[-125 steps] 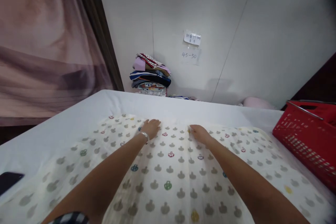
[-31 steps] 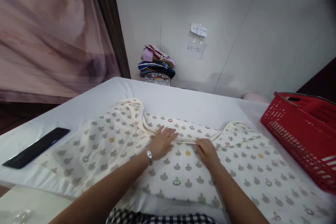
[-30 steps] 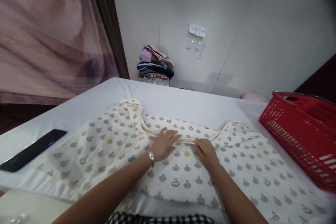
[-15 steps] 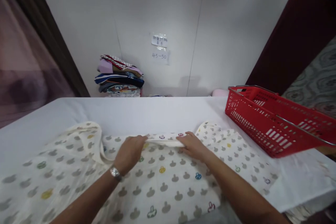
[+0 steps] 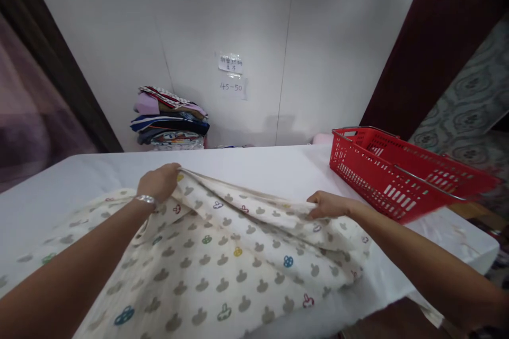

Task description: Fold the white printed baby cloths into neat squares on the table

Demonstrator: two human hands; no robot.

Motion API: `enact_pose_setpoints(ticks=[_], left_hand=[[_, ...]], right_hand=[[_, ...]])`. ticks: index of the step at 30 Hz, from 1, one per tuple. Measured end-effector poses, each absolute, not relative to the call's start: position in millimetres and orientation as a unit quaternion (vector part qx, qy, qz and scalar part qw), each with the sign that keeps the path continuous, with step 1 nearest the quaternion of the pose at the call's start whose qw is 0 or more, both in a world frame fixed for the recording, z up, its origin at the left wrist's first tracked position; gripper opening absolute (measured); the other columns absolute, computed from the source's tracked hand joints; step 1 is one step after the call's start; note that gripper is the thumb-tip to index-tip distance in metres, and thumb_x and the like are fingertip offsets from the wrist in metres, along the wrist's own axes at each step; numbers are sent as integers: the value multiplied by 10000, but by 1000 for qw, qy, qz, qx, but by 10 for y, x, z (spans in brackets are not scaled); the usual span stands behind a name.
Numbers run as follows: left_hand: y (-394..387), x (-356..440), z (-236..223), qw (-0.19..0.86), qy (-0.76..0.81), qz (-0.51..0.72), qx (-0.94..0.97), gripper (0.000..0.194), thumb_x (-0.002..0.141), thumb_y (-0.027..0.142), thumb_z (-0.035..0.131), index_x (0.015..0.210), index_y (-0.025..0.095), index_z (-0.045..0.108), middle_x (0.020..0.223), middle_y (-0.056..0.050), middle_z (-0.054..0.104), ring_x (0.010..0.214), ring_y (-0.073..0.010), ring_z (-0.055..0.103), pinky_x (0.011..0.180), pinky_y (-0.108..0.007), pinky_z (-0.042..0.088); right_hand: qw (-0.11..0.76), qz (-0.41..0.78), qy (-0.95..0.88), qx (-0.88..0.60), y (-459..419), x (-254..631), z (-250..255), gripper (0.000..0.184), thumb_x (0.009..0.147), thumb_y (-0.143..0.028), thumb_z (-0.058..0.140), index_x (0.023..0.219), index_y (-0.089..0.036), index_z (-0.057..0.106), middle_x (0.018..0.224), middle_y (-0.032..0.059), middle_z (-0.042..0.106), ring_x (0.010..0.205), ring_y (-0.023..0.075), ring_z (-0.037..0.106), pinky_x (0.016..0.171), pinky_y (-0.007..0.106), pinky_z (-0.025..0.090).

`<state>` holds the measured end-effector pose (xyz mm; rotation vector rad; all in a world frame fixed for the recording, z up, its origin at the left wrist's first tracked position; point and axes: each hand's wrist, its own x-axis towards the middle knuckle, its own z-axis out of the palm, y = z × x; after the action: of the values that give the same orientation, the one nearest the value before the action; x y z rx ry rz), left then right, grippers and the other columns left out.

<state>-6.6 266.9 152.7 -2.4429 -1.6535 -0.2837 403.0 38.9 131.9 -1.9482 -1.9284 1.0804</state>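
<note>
at the far left a pinkish curtain [image 5: 35, 111] hangs beside a dark strip [image 5: 59, 58], both a little blurred. next, the left hand [image 5: 159, 180], a silvery bracelet [image 5: 147, 199] on its wrist, reaches over the white-covered bench [image 5: 270, 161], its fingers pinching a raised edge of the mushroom-print cloth [image 5: 238, 270]. beyond the bench's far edge, a stack of folded clothes [image 5: 170, 119] leans a bit unevenly by the pale wall [image 5: 342, 37]. the cloth takes up the middle of the bench, cream with grey mushrooms and a few coloured ones; one part spreads flat beneath the left forearm, while its upper edge slopes down from the left hand to the right in slanting folds. above it, two paper notes [image 5: 230, 75] are stuck to the wall, the lower reading 45-50. the right hand [image 5: 330, 205], lower than the left, has its fingers closed around the same edge. further right, a red perforated basket [image 5: 368, 172] with metal handles stands on the bench, near the right forearm, in front of a dark reddish panel [image 5: 433, 47].
</note>
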Motion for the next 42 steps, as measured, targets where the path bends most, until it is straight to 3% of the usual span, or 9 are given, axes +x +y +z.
enact_pose_setpoints(ticks=[7, 11, 16, 19, 23, 26, 29, 35, 42], left_hand=[[3103, 305, 2227, 90, -598, -192, -773, 348, 892, 331, 335, 1077, 130, 552, 1040, -96, 614, 907, -239, 537, 769, -360, 392], [3258, 248, 2211, 26, -634, -186, -750, 321, 870, 293, 407, 1049, 78, 564, 984, -108, 633, 976, -252, 507, 818, -378, 387], [3019, 129, 1478, 13, -605, -146, -783, 298, 782, 197, 504, 1046, 86, 587, 1140, -177, 573, 1078, -330, 484, 881, -481, 362], [2499, 251, 1064, -36, -540, -204, -816, 315, 800, 250, 483, 1082, 156, 587, 1181, -117, 569, 1096, -257, 495, 936, -359, 360], [1485, 646, 758, -376, -465, -256, -759, 299, 793, 413, 488, 964, 218, 638, 791, -31, 669, 734, -187, 615, 702, -283, 464], [842, 935, 618, -611, -381, -276, -636, 306, 763, 447, 533, 883, 184, 637, 870, -53, 650, 720, -166, 606, 661, -277, 476], [500, 1060, 497, -734, -347, -305, -498, 329, 727, 461, 597, 877, 169, 618, 913, -64, 629, 765, -164, 594, 661, -285, 483], [289, 966, 299, -793, -328, -341, -383, 319, 705, 409, 660, 872, 139, 631, 862, -68, 644, 788, -157, 586, 751, -305, 468], [213, 968, 178, -815, -363, -326, -312, 283, 680, 308, 707, 882, 120, 646, 887, -110, 667, 789, -167, 620, 732, -284, 478]], right_hand=[[405, 171, -560, -702, 648, 4418, 1980, 294, 597, -439, 665, 663, -164, 585, 564, -30, 538, 510, 100, 480, 478, 208, 356], [512, 200, -533, -643, 776, 4333, 1967, 316, 584, -432, 679, 719, -167, 570, 600, -36, 544, 521, 91, 480, 497, 209, 367], [437, 264, -563, -649, 718, 3766, 1300, 236, 624, -392, 645, 669, -178, 557, 532, -60, 483, 482, 78, 405, 454, 199, 301], [420, 347, -534, -647, 598, 3468, 936, 208, 609, -356, 652, 667, -180, 559, 548, -60, 504, 504, 84, 422, 476, 200, 310], [457, 438, -475, -611, 435, 3151, 723, 216, 616, -339, 651, 731, -183, 556, 616, -52, 531, 545, 94, 457, 497, 204, 338], [480, 420, -490, -595, 316, 2867, 669, 174, 661, -331, 616, 728, -185, 549, 616, -48, 513, 558, 101, 459, 508, 212, 354], [466, 341, -545, -607, 180, 2570, 615, 104, 711, -294, 577, 721, -191, 566, 633, -35, 521, 600, 115, 475, 555, 227, 378], [430, 280, -659, -550, -118, 2323, 473, 116, 760, -222, 546, 850, -218, 620, 889, 26, 590, 841, 158, 530, 756, 278, 426], [419, 232, -668, -570, -267, 2444, 271, 197, 786, -203, 502, 946, -224, 615, 906, 43, 609, 851, 176, 547, 763, 313, 447]])
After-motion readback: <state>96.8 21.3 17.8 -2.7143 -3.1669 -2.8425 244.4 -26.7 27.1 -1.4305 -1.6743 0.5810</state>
